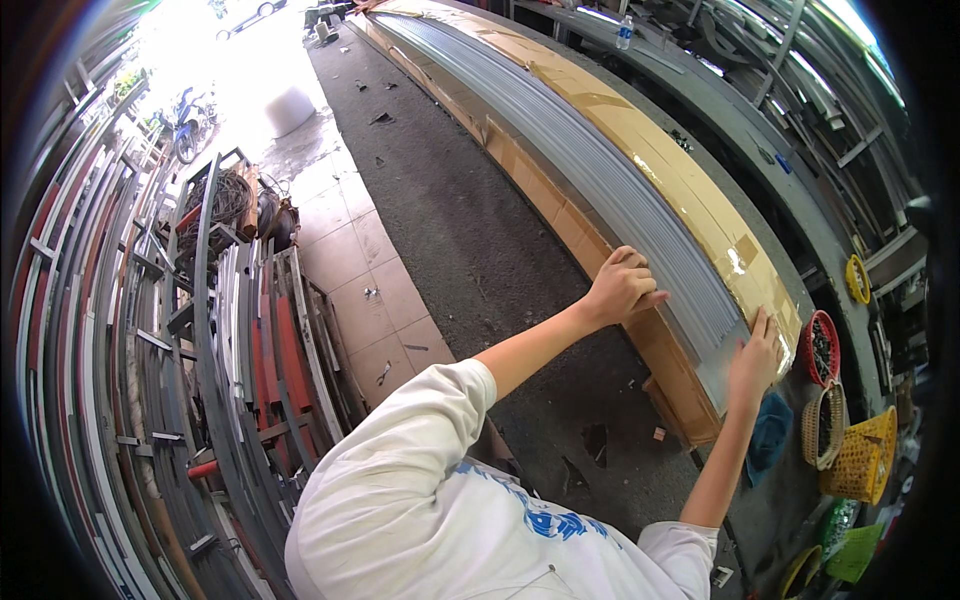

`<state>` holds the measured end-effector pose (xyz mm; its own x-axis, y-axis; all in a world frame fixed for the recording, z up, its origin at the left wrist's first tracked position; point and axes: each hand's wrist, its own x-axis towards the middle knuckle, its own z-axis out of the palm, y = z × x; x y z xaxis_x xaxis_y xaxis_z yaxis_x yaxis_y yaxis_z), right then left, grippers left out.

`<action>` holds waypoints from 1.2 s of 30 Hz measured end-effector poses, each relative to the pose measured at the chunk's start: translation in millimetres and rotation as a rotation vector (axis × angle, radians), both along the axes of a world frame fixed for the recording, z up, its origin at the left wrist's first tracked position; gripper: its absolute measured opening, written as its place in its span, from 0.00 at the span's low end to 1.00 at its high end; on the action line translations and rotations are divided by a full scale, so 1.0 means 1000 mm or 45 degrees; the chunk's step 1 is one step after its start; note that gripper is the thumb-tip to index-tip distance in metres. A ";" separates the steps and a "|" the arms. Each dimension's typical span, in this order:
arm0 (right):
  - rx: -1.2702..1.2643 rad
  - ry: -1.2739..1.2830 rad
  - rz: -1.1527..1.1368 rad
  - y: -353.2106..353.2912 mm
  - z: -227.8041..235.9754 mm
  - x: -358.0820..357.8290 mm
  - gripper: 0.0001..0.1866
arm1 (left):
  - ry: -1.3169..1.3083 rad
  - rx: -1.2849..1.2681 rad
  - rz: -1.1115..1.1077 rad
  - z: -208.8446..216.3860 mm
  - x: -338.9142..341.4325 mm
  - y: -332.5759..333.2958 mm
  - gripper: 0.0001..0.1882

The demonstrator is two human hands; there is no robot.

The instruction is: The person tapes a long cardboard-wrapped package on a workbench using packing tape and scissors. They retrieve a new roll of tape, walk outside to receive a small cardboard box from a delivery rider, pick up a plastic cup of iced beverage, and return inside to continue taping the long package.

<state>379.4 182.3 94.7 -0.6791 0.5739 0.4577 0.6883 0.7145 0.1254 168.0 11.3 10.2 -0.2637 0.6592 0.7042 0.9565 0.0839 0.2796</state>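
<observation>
A long, narrow cardboard box (690, 195) lies lengthwise on a dark-topped bench, its top open along a strip. Inside are several thin grey lengths (600, 180), packed side by side under what looks like clear film near the close end. My left hand (622, 287) is over the box's left edge, fingers curled in and thumb out; whatever it may grip is hidden. On the right flap, close to the box's near end, my right hand (757, 362) rests with fingers stretched along the taped cardboard. Another person's hand (368, 5) shows at the far end.
Metal racks of long bars (110, 350) stand on the left. To the right are a red basket (822, 348), a yellow basket (862, 455) and a blue cloth (768, 440). A water bottle (625, 33) stands on the far bench. Scraps lie on the dark bench top (440, 180).
</observation>
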 end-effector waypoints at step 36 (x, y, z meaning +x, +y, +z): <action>-0.153 0.406 0.458 -0.068 0.024 -0.111 0.29 | 0.311 0.026 0.829 0.034 -0.210 -0.212 0.18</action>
